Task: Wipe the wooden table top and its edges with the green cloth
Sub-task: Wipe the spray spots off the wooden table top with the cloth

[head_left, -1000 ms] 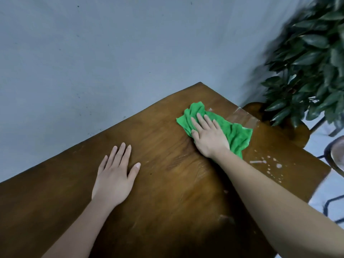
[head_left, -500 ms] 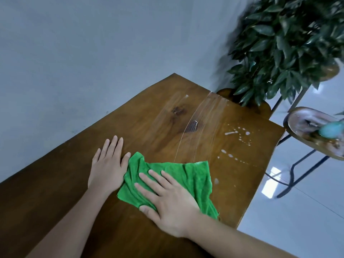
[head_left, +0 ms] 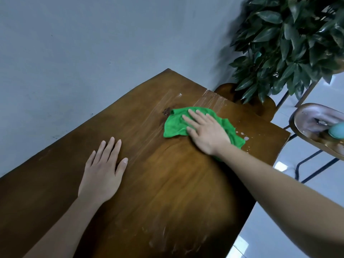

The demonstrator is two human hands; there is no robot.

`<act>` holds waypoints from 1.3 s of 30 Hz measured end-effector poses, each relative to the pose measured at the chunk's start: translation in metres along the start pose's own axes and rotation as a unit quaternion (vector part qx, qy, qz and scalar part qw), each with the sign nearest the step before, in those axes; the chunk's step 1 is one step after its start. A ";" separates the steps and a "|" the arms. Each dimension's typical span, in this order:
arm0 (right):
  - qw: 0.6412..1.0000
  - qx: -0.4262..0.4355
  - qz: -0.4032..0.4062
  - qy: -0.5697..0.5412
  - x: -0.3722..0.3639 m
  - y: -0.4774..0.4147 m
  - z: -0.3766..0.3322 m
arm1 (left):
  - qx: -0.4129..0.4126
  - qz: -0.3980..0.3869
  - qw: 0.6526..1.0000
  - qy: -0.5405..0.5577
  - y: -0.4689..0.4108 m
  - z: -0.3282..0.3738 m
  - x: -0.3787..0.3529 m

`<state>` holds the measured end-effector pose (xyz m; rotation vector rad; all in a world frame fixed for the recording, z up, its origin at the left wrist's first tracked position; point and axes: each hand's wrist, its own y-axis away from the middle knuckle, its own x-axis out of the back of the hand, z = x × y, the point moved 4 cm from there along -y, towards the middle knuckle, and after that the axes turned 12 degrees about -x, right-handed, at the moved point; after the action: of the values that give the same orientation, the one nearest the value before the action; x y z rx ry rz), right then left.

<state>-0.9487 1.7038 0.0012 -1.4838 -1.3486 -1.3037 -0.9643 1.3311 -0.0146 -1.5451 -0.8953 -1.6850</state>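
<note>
The wooden table top point(head_left: 167, 183) runs from the lower left to a far corner by the wall. A crumpled green cloth point(head_left: 175, 125) lies on its far right part. My right hand point(head_left: 206, 132) presses flat on the cloth with fingers spread, covering its middle. My left hand point(head_left: 104, 170) rests palm down on bare wood to the left, holding nothing. Wet streaks point(head_left: 208, 101) shine beyond the cloth, and white droplets point(head_left: 245, 138) sit near the right edge.
A grey wall point(head_left: 93, 53) stands along the table's far side. A leafy plant point(head_left: 290, 43) rises past the far right corner. A round metal side table point(head_left: 316, 127) holding a teal object point(head_left: 337, 133) stands to the right over the pale tiled floor point(head_left: 279, 211).
My right hand has pushed the cloth from near my left hand away to the far right part of the table. My left hand has stayed flat on the wood.
</note>
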 end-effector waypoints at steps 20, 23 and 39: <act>0.993 -0.114 0.016 -0.022 0.017 0.023 0.069 | -0.054 -0.003 0.999 0.004 0.016 0.034 0.002; 0.996 -0.088 0.012 -0.021 0.001 0.080 0.037 | -0.071 -0.004 0.997 0.007 0.026 0.040 0.001; 0.993 0.114 -0.040 -0.016 -0.074 0.317 -0.153 | -0.126 0.020 0.992 0.020 0.058 0.042 0.002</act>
<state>-0.6649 1.4827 -0.0027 -1.3108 -1.5361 -1.1368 -0.8934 1.3359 -0.0074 -1.6728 -0.6455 -1.8492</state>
